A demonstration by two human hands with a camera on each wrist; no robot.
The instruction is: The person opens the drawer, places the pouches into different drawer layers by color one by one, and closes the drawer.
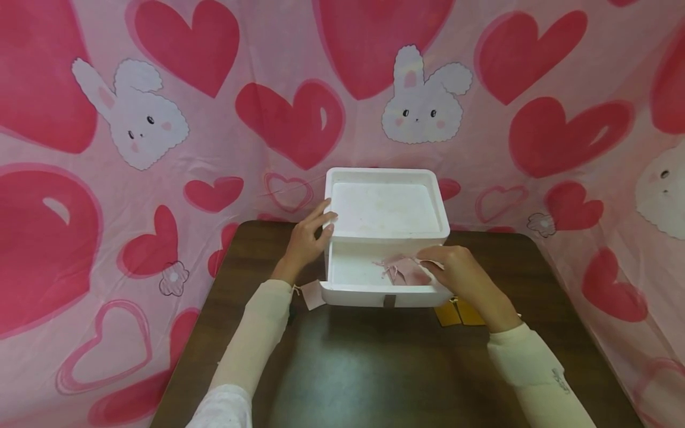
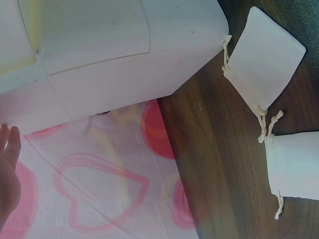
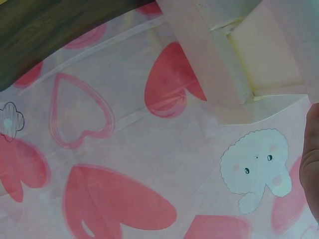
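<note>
A white box [image 1: 385,208] with a shallow tray-like top stands on the table, its drawer [image 1: 350,267] pulled out toward me. My left hand [image 1: 307,238] rests against the box's left side, fingers extended along the upper rim. At the drawer's right end, my right hand [image 1: 460,270] reaches in with curled fingers, pinching a pink drawstring pouch [image 1: 409,271] by its edge. The pouch's strings lie toward the middle of the drawer. In the right wrist view, only a sliver of the right hand [image 3: 311,164] shows beside the box, and the pouch is out of sight.
Pale drawstring pouches, one upper [image 2: 266,57] and one lower [image 2: 294,164], lie on the dark wooden table [image 1: 348,368] left of the box. Yellow pouches [image 1: 460,312] lie by the drawer's front right corner. A pink heart-and-rabbit cloth [image 1: 289,53] hangs behind the table.
</note>
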